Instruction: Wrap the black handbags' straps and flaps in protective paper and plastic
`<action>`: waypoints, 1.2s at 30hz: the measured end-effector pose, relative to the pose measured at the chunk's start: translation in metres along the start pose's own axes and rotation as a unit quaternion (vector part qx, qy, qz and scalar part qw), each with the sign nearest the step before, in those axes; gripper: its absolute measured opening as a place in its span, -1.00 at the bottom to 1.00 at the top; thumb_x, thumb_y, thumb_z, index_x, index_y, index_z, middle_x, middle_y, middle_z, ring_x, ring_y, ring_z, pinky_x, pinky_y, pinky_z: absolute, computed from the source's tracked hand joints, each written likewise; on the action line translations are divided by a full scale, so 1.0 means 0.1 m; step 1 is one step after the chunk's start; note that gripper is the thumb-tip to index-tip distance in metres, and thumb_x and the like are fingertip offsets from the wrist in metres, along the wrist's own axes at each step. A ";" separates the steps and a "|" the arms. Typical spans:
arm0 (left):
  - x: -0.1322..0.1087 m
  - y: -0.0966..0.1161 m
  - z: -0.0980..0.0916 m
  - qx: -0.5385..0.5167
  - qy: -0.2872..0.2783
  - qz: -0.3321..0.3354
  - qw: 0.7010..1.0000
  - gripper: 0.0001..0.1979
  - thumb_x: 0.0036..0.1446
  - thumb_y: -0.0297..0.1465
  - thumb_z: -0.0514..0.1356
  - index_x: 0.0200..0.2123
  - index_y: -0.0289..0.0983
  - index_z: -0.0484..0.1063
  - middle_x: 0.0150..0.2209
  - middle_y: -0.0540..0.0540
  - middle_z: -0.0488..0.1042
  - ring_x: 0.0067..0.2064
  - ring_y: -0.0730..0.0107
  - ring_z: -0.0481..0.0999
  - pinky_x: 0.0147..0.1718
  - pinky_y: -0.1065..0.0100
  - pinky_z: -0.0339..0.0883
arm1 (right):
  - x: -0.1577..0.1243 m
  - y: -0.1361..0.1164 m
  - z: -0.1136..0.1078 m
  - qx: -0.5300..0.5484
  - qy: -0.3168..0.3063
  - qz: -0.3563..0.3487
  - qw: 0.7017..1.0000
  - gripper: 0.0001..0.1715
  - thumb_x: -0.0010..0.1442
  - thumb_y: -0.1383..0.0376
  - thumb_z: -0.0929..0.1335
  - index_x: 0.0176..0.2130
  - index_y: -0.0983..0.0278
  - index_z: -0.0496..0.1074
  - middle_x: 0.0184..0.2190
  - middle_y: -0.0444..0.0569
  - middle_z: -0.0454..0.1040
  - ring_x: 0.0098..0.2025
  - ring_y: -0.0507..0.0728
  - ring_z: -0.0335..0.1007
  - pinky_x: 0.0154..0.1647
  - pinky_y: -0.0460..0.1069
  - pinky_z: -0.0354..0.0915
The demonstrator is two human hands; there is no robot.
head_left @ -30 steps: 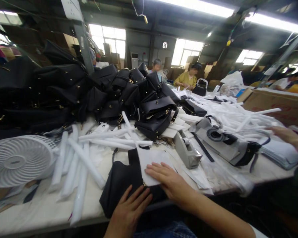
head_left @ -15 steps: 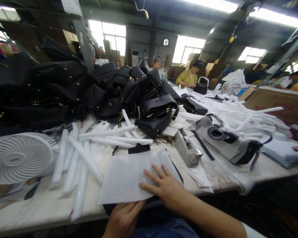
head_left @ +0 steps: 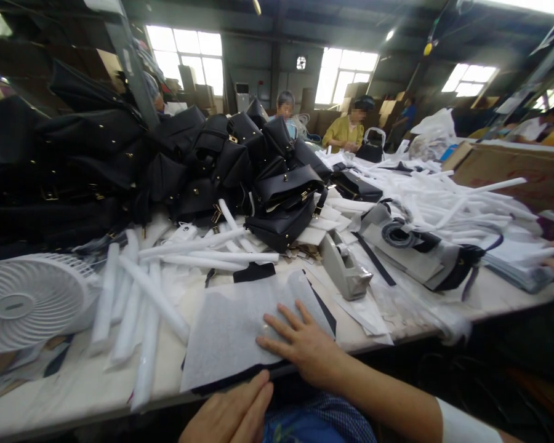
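- White sheet (head_left: 221, 332) lies spread out beneath the right hand and just beyond the left one, over a black piece (head_left: 255, 272) whose edges peek out at the far side, right side and front.
- Well to the left of both hands, a white fan (head_left: 13, 304) sits on the tabletop (head_left: 78, 387).
- Nearer the left hand, beyond it and to its left, white tubes (head_left: 154, 301) lie loose, one ending just beside the sheet.
- Farther beyond the left hand rises a heap of black bags (head_left: 203, 154).
- Left hand (head_left: 233, 409) is at the sheet's front edge, fingers straight and together; whether it pinches anything, I cannot tell.
- Right hand (head_left: 305, 344) rests palm down on the sheet, fingers spread, grasping nothing.
- Beyond the right hand and to its right, apart from the sheet, stands a tape dispenser (head_left: 346, 267).
- What could go wrong: the thin-looking sheet might skew or crease if the right hand slid while pressing, and the nearby tube could catch its left edge if the sheet swung that way.
- Compared with half a second ago, the left hand's fingers have straightened and sit lower, and a dark strip of the black piece now shows along the sheet's front edge, which was covering more there.
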State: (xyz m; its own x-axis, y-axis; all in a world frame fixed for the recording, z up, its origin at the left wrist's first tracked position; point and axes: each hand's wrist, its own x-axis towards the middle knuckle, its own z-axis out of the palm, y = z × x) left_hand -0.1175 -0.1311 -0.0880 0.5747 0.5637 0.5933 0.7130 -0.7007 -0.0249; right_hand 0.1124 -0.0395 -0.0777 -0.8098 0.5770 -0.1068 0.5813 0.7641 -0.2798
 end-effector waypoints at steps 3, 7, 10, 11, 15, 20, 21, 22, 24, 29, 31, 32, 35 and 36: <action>0.29 -0.08 0.05 0.065 -0.057 -0.041 0.995 -0.58 0.25 -0.44 0.14 0.18 -0.31 0.33 0.17 -0.15 0.44 0.12 0.16 0.49 0.00 0.19 0.42 | -0.02 -0.01 0.02 -0.007 0.012 0.004 1.000 -0.28 0.28 0.35 0.24 0.35 0.03 0.03 0.41 0.05 -0.07 0.41 0.45 -0.24 0.29 0.52 -0.32; 0.34 -0.25 0.33 0.098 -0.141 -0.039 0.984 -0.48 0.29 -0.31 0.09 0.27 -0.32 0.19 0.26 -0.21 0.31 0.22 0.06 0.36 0.10 0.00 0.33 | -0.06 -0.02 0.03 -0.009 0.033 0.007 0.999 -0.23 0.27 0.37 0.23 0.37 0.03 -0.05 0.41 0.05 -0.06 0.41 0.45 -0.24 0.28 0.53 -0.29; 0.22 -0.28 0.43 0.091 -0.147 -0.036 0.984 -0.46 0.31 -0.29 0.06 0.31 -0.32 0.11 0.28 -0.17 0.28 0.26 0.13 0.31 0.14 0.05 0.30 | -0.10 -0.01 0.03 -0.002 0.049 0.013 0.999 -0.21 0.24 0.40 0.22 0.38 0.10 -0.05 0.40 0.04 -0.03 0.42 0.38 -0.26 0.32 0.48 -0.33; 0.20 -0.28 0.44 0.090 -0.147 -0.035 0.984 -0.45 0.32 -0.30 0.05 0.32 -0.31 0.08 0.29 -0.15 0.26 0.27 0.14 0.29 0.16 0.06 0.28 | -0.11 0.00 0.03 0.001 0.057 0.019 0.998 -0.20 0.23 0.41 0.22 0.38 0.14 -0.05 0.40 0.04 -0.02 0.42 0.36 -0.26 0.34 0.46 -0.36; 0.17 -0.29 0.40 0.085 -0.162 -0.022 0.983 -0.42 0.32 -0.28 0.05 0.35 -0.28 0.00 0.31 -0.13 0.22 0.29 0.18 0.26 0.17 0.07 0.26 | -0.13 0.06 0.05 0.010 0.075 0.034 0.997 -0.17 0.18 0.37 0.25 0.38 0.26 -0.03 0.39 0.10 0.00 0.42 0.33 -0.25 0.37 0.39 -0.41; 0.20 -0.32 0.32 0.041 -0.136 -0.025 0.989 -0.37 0.28 -0.18 0.11 0.32 -0.28 0.07 0.28 -0.17 0.28 0.27 0.13 0.29 0.15 0.04 0.29 | -0.11 0.13 0.09 0.030 0.093 0.044 0.994 -0.23 0.17 0.40 0.26 0.34 0.21 0.10 0.35 0.07 0.11 0.39 0.31 -0.10 0.37 0.37 -0.26; 0.21 -0.31 0.29 0.020 -0.109 -0.036 0.993 -0.40 0.27 -0.21 0.13 0.30 -0.29 0.12 0.26 -0.19 0.32 0.26 0.12 0.30 0.16 0.02 0.27 | -0.10 0.13 0.08 0.040 0.101 0.055 0.992 -0.26 0.18 0.42 0.25 0.32 0.21 0.12 0.33 0.07 0.16 0.37 0.29 -0.05 0.37 0.34 -0.21; 0.24 -0.29 0.26 -0.004 -0.070 -0.048 0.996 -0.46 0.27 -0.28 0.16 0.26 -0.29 0.19 0.22 -0.20 0.38 0.24 0.12 0.33 0.17 0.01 0.26 | -0.09 0.14 0.07 0.056 0.112 0.069 0.990 -0.27 0.19 0.44 0.24 0.32 0.21 0.14 0.31 0.06 0.20 0.36 0.26 0.01 0.36 0.32 -0.15; 0.31 -0.25 0.19 -0.055 0.016 -0.053 0.997 -0.60 0.23 -0.45 0.20 0.13 -0.28 0.35 0.06 -0.17 0.53 0.12 0.20 0.46 0.13 0.10 0.30 | -0.06 0.15 0.02 0.103 0.137 0.097 0.980 -0.29 0.20 0.47 0.21 0.31 0.21 0.15 0.28 0.06 0.26 0.32 0.21 0.10 0.35 0.27 -0.05; 0.53 -0.20 0.13 -0.085 0.037 -0.038 0.995 -0.86 0.23 -0.49 0.20 -0.14 -0.26 0.49 -0.25 -0.05 0.63 -0.24 0.37 0.60 -0.20 0.36 0.46 | -0.03 0.17 -0.11 0.255 0.209 0.137 0.934 -0.43 0.32 0.38 0.17 0.28 0.22 0.21 0.23 0.03 0.34 0.25 0.16 0.25 0.33 0.20 0.08; 0.58 -0.26 0.18 -0.059 -0.009 -0.076 0.995 -0.82 0.31 -0.43 0.11 -0.09 -0.25 0.47 -0.21 -0.07 0.63 -0.24 0.36 0.62 -0.24 0.38 0.48 | -0.03 0.19 -0.14 0.295 0.238 0.170 0.910 -0.47 0.38 0.27 0.13 0.27 0.29 0.24 0.21 0.07 0.36 0.26 0.18 0.25 0.31 0.17 0.12; 0.60 -0.30 0.20 -0.045 -0.029 -0.093 0.994 -0.78 0.33 -0.40 0.07 -0.06 -0.25 0.46 -0.19 -0.08 0.63 -0.23 0.36 0.63 -0.25 0.39 0.48 | -0.04 0.20 -0.14 0.308 0.249 0.186 0.899 -0.47 0.40 0.22 0.12 0.26 0.31 0.25 0.20 0.09 0.37 0.27 0.19 0.24 0.31 0.15 0.13; 0.66 -0.43 0.27 -0.031 -0.077 -0.149 0.985 -0.73 0.34 -0.36 0.04 0.01 -0.25 0.44 -0.09 -0.10 0.61 -0.17 0.32 0.63 -0.24 0.39 0.50 | -0.05 0.22 -0.16 0.328 0.267 0.203 0.883 -0.48 0.42 0.15 0.10 0.20 0.28 0.33 0.17 0.06 0.41 0.23 0.21 0.29 0.27 0.12 0.18; 0.69 -0.46 0.29 -0.045 -0.101 -0.174 0.979 -0.73 0.32 -0.34 0.06 0.02 -0.23 0.44 -0.07 -0.09 0.59 -0.15 0.31 0.62 -0.22 0.38 0.50 | -0.06 0.23 -0.16 0.329 0.271 0.202 0.882 -0.50 0.43 0.15 0.10 0.16 0.26 0.37 0.13 0.05 0.45 0.19 0.22 0.34 0.22 0.11 0.23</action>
State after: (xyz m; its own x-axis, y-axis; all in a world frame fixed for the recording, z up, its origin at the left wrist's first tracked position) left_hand -0.0987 -0.0475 -0.0687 0.3774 0.8434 0.3823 0.8468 -0.4814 0.2261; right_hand 0.1315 -0.0210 -0.0682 -0.2856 0.9534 0.0971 0.4971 0.2340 -0.8356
